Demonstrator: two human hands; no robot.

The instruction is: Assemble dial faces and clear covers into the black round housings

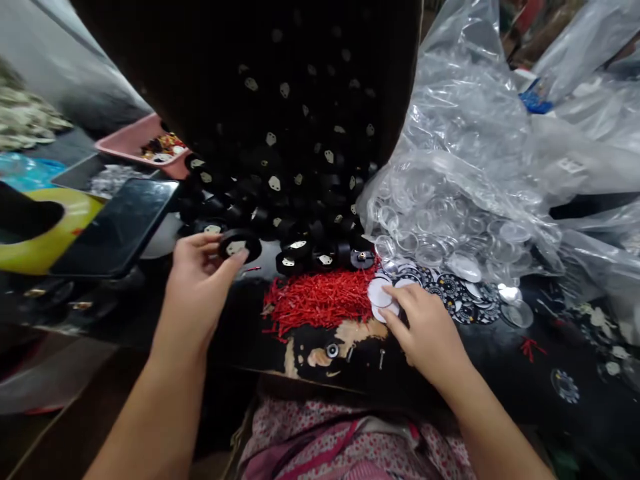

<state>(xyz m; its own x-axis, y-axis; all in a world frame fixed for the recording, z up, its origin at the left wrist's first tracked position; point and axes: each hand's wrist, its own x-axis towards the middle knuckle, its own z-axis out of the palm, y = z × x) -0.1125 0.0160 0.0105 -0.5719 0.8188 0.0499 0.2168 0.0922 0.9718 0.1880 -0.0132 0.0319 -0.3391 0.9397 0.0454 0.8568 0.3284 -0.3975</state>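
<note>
My left hand (197,287) pinches a round black part (241,245) with a pale label on its face, held just above the dark table. Behind it a big heap of the same black parts (295,187) spills from a dark bag. My right hand (425,327) rests on the table with its fingertips pressed on small white discs (381,295) at the edge of a spread of printed dial discs (450,288). A pile of thin red sticks (320,300) lies between my hands.
Clear plastic bags full of transparent round lenses (450,227) fill the right side. A dark phone (117,227) lies at the left over a yellow object (40,240). A pink tray (135,143) stands farther back. Small screws (381,359) lie by the table's worn front edge.
</note>
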